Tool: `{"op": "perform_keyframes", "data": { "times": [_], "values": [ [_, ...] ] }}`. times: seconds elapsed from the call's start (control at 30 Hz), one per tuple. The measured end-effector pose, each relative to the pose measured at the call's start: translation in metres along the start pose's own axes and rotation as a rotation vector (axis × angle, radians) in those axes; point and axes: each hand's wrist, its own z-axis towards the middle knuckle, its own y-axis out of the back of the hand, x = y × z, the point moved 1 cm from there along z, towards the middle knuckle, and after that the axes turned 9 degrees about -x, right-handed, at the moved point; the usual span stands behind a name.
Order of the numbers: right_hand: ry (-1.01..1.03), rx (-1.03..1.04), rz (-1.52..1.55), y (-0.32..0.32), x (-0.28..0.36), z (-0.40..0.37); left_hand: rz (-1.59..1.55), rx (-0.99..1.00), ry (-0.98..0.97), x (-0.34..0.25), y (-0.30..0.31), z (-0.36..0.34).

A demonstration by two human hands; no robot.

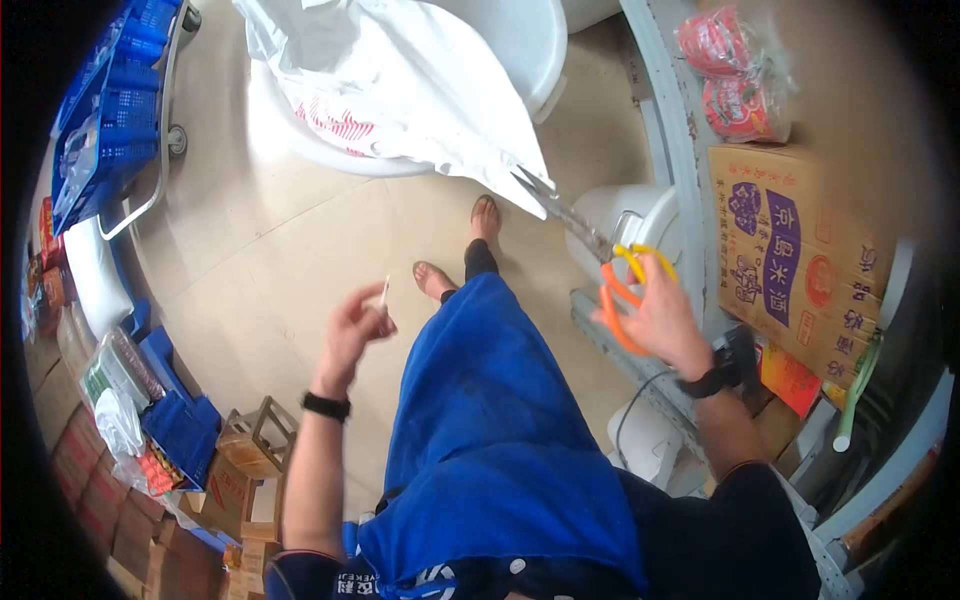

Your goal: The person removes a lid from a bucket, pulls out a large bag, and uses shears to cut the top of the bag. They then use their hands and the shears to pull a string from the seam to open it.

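The right hand (655,315) grips a pair of metal scissors with orange and yellow handles (603,245), the blades parted and reaching to the pointed corner of a large white plastic sack with red print (410,85); whether they touch it cannot be told. The left hand (357,325), well apart from the sack, pinches a small, thin, whitish stick-like piece (386,291) between its fingers. The sack lies slumped over a round white tub (268,115), which takes up the floor ahead of the feet, and a second white tub (540,45) stands just beyond. Close by the scissors, a white lidded bucket (660,215) crowds the right side, next to a grey metal shelf frame (668,95). Past that frame are red round packs in clear wrap (740,108) and a brown carton printed in purple and red (790,250). To the left stands a wheeled metal cart (165,150) with blue plastic crates (130,105); nearer, brown cardboard boxes (185,560) are heaped. The floor (300,250) is beige tile with visible joints, a walkway hemmed in by goods on both sides.
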Motion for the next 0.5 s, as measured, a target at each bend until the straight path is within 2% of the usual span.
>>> {"op": "perform_keyframes", "data": {
  "times": [0.07,0.13,0.17,0.3,0.37,0.5],
  "values": [
    [-0.039,-0.004,0.053,-0.006,0.007,-0.012,-0.053,-0.051,0.034,0.037,-0.007,-0.011],
    [0.002,-0.063,0.096,-0.010,0.016,-0.009,-0.055,0.050,0.091,0.036,-0.029,-0.017],
    [0.031,-0.090,0.120,-0.010,0.021,-0.006,-0.050,0.107,0.099,0.022,-0.048,-0.019],
    [-0.080,0.029,0.216,-0.001,0.032,-0.002,-0.118,0.308,-0.031,-0.056,-0.109,0.003],
    [-0.046,0.036,0.290,-0.012,0.018,-0.007,-0.072,0.282,-0.117,-0.087,-0.136,0.022],
    [-0.124,0.165,0.606,-0.010,0.013,-0.006,-0.136,0.251,-0.219,-0.090,-0.156,0.052]
  ]
}}
